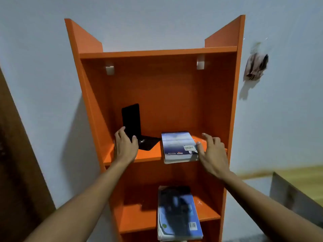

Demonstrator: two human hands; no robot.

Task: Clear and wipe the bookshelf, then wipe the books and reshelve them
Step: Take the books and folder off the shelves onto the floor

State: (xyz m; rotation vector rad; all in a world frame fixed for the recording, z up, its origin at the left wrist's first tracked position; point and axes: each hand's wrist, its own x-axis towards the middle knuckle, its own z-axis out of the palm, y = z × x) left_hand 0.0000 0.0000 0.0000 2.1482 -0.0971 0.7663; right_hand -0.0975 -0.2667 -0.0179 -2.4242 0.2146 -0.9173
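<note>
Gripping the upright plate of a black L-shaped bookend [131,122] between thumb and fingers, the left hand [125,147] works on the orange bookshelf [94,105]. The right hand [212,151] is spread, thumb against the right edge of a blue paperback [179,145] lying flat, long axis front-to-back, overhanging the shelf's front edge.

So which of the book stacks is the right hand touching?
The stack on the upper shelf, blue-grey cover up, front edge overhanging. The right hand rests at its right side. The other stack lies one shelf lower, untouched.
</note>
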